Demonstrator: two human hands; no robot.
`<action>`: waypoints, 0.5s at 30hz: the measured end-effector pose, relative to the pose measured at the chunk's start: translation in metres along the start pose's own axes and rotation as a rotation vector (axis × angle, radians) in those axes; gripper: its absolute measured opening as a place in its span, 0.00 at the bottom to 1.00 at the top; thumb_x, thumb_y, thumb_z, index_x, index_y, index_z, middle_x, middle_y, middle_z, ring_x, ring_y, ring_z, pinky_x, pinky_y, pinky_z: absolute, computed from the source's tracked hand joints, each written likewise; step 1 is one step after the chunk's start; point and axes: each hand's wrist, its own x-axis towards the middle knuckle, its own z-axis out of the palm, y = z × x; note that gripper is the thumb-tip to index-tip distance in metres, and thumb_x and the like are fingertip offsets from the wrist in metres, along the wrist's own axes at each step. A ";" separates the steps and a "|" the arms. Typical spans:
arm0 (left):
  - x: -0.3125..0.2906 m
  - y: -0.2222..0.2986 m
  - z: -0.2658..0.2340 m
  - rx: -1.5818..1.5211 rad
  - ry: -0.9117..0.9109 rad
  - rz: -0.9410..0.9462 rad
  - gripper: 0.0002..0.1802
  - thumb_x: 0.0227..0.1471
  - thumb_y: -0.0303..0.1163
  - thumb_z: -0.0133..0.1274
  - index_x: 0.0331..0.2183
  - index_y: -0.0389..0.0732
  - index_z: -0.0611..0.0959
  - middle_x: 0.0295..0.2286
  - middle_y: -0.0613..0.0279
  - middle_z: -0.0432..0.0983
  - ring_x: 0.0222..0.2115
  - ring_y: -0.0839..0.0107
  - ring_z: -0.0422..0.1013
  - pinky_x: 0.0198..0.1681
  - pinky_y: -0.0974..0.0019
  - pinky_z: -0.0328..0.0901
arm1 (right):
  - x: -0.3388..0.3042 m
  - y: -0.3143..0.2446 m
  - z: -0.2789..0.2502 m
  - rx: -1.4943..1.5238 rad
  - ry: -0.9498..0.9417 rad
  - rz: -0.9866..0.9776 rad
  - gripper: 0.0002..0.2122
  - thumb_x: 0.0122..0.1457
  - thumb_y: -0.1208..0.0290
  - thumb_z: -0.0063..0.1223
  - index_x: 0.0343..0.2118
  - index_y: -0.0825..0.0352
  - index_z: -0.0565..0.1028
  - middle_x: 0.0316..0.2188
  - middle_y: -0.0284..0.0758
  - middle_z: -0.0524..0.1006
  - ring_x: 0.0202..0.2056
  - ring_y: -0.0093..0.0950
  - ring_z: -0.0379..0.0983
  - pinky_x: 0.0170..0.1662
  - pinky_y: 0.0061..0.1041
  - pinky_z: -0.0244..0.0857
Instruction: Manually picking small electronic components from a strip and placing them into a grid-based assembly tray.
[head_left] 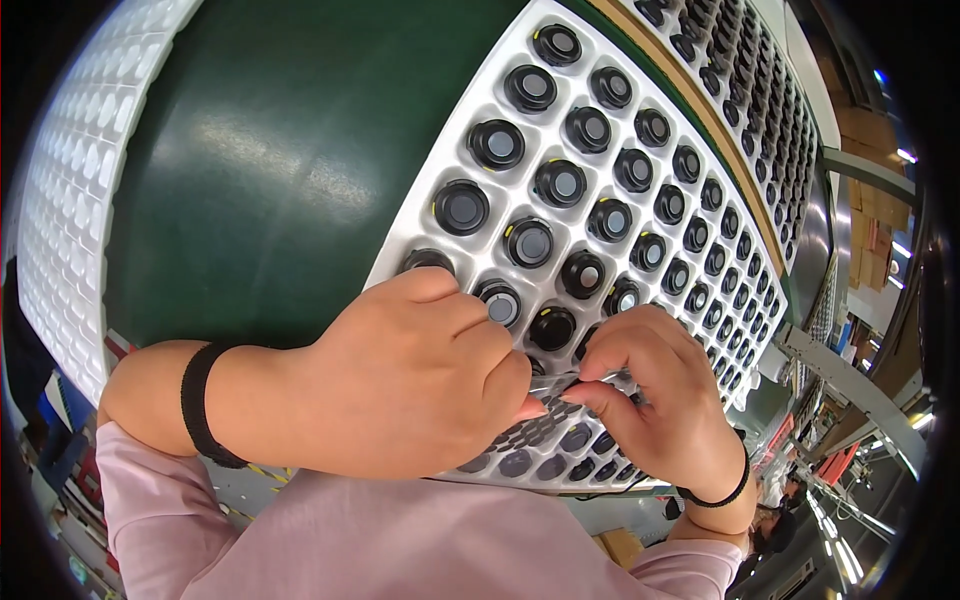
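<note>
The right hand (670,385) has its thumb and forefinger pinched together on a thin transparent film (560,382), and the left hand (410,370), its fingers curled, seems clamped on the same piece just to the left, though its forefinger tip is hidden behind the knuckles. The film lies between the two hands, above the near part of a white tray (455,163); just below it show rows of small dark grey dots (540,430), whose backing I cannot make out. Handling so thin a piece well would call for a light pinch by the very edge, a slow, low-angled pull, and the left hand as a steady anchor. Knuckles are best lifted off the round black parts (462,207) in the tray's pockets, many topped with a grey disc; one all-black part (552,328) sits just beyond the hands. The black wristbands (200,405) and pink sleeves (165,500) should be kept from dragging there too. Left of the tray lies a green surface (270,190), with another white tray with round hollows (70,180) at far left; a second filled tray (668,28) stands at far right.
</note>
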 end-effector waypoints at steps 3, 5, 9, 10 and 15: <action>0.002 -0.001 0.003 -0.046 -0.008 -0.025 0.17 0.43 0.41 0.66 0.28 0.40 0.80 0.20 0.67 0.64 0.21 0.68 0.64 0.27 0.64 0.55 | 0.000 0.003 -0.004 -0.011 -0.008 -0.046 0.14 0.44 0.81 0.71 0.30 0.67 0.74 0.30 0.34 0.75 0.33 0.35 0.72 0.35 0.31 0.66; 0.004 -0.002 0.004 -0.085 0.016 -0.051 0.16 0.42 0.41 0.66 0.28 0.40 0.80 0.20 0.67 0.64 0.20 0.68 0.64 0.26 0.64 0.55 | 0.001 0.005 -0.010 -0.039 -0.020 -0.114 0.14 0.43 0.80 0.72 0.30 0.66 0.74 0.30 0.34 0.74 0.32 0.33 0.71 0.35 0.30 0.65; 0.008 -0.004 -0.003 -0.044 -0.083 -0.062 0.16 0.42 0.41 0.66 0.28 0.42 0.80 0.24 0.65 0.68 0.26 0.67 0.68 0.31 0.63 0.57 | 0.007 0.013 -0.029 0.076 -0.069 -0.082 0.12 0.46 0.81 0.68 0.31 0.66 0.74 0.32 0.35 0.73 0.35 0.33 0.72 0.39 0.27 0.67; 0.010 -0.005 -0.003 -0.046 -0.086 -0.060 0.16 0.42 0.41 0.66 0.28 0.42 0.80 0.24 0.65 0.68 0.26 0.67 0.68 0.31 0.63 0.57 | 0.010 0.016 -0.030 0.078 -0.067 -0.079 0.12 0.46 0.81 0.68 0.31 0.66 0.74 0.32 0.35 0.73 0.35 0.33 0.72 0.39 0.27 0.67; 0.021 -0.008 0.006 -0.021 -0.070 0.080 0.16 0.40 0.43 0.65 0.26 0.43 0.80 0.38 0.61 0.77 0.42 0.65 0.71 0.47 0.54 0.63 | 0.025 0.031 -0.026 0.141 0.027 0.145 0.08 0.51 0.83 0.63 0.31 0.68 0.74 0.32 0.34 0.70 0.35 0.29 0.70 0.40 0.24 0.65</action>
